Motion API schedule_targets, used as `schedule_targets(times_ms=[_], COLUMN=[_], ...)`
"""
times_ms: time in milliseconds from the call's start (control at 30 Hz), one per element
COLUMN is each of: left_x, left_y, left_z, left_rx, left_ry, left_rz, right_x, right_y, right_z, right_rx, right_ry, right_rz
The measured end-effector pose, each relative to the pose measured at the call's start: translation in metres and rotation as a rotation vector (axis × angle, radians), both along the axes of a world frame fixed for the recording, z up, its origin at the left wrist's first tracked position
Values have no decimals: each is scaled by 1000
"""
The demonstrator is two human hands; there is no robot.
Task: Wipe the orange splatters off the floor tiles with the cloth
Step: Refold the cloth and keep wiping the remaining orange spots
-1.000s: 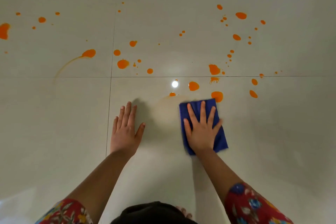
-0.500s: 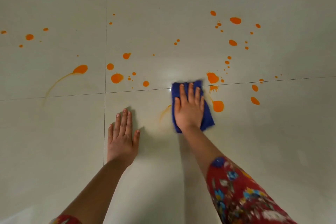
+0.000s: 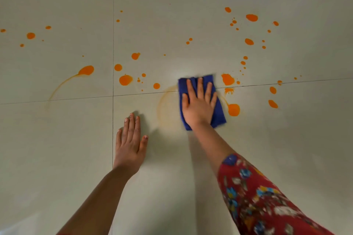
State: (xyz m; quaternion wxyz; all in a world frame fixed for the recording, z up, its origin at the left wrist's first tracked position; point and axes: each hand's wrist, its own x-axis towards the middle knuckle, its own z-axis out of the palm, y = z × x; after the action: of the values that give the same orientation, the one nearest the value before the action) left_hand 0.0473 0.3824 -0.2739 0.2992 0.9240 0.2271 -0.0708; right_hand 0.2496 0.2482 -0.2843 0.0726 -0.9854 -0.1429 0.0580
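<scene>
A folded blue cloth lies flat on the pale floor tiles, across a grout line. My right hand presses on it with straight, spread fingers. My left hand rests flat on the tile to the left, fingers straight, holding nothing. Orange splatters cover the tiles beyond: a blob just right of the cloth, a patch at its far right corner, drops to the left. A faint orange smear ring shows left of the cloth.
More orange spots sit at the far right and far left. A drop with a long curved smear tail lies at mid left. Grout lines cross near my left hand.
My right hand has pushed the cloth away from me over the grout line, wiping off the spots near it and leaving a faint ring. My left hand stays planted.
</scene>
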Motion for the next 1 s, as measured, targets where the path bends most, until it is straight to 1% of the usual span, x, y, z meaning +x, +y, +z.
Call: schedule_targets(times_ms=[67, 133, 200, 267, 300, 333, 400, 467, 533, 567, 600, 667, 700, 733, 767, 800, 867, 933, 967, 1000], left_x=[1, 2, 4, 4, 3, 3, 2, 3, 4, 5, 6, 6, 6, 7, 6, 6, 4, 4, 4, 4], left_y=[-1, -1, 0, 0, -1, -3, -6, -6, -6, -5, -4, -5, -4, -5, -5, -5, -5, -5, -5, -5], left_z=[-1, 0, 1, 3, 3, 2, 1, -1, -1, -1, -1, -1, -2, -2, -2, -3, -4, -5, -6, -6], left_rx=[-11, -19, -19, -5, 11, 33, 90, 133, 148, 151, 148, 142, 142, 143, 148, 156, 173, 192, 198, 201], left_ry=[7, 10, 7, 12, 20, 29, 50, 71, 81, 81, 82, 94, 96, 100, 105, 105, 107, 98, 93, 92], left_rz=[6, 20, 25, 11, 8, 6, 6, 3, -1, 0, 0, 5, 2, -4, -11, -15, -19, -14, -14, -15], right_x=[1, -23, -60, -87, -93, -93, -76, -50, -32, -32, -38, -71, -89, -100, -104, -99, -75, -46, -38, -36], right_y=[31, 40, 18, -29, -53, -73, -90, -69, -31, -13, -2, -6, -22, -43, -64, -80, -89, -65, -48, -33], right_z=[-1, -1, 1, 1, 0, 0, -2, -3, -3, -2, -2, -2, -1, 1, 1, -1, -2, -2, -1, -1], right_rx=[13, 30, 41, 27, 3, -18, -50, -49, -5, 8, 19, 4, -2, -2, 1, -2, -43, -22, 0, 13], right_ry=[19, 5, -43, -61, -53, -44, -46, -40, -11, -11, -26, -68, -68, -47, -33, -38, -50, -50, -25, -6], right_rz=[117, 302, 503, 593, 574, 505, 307, 116, 2, 16, 91, 387, 509, 566, 544, 456, 197, -14, -61, -59])
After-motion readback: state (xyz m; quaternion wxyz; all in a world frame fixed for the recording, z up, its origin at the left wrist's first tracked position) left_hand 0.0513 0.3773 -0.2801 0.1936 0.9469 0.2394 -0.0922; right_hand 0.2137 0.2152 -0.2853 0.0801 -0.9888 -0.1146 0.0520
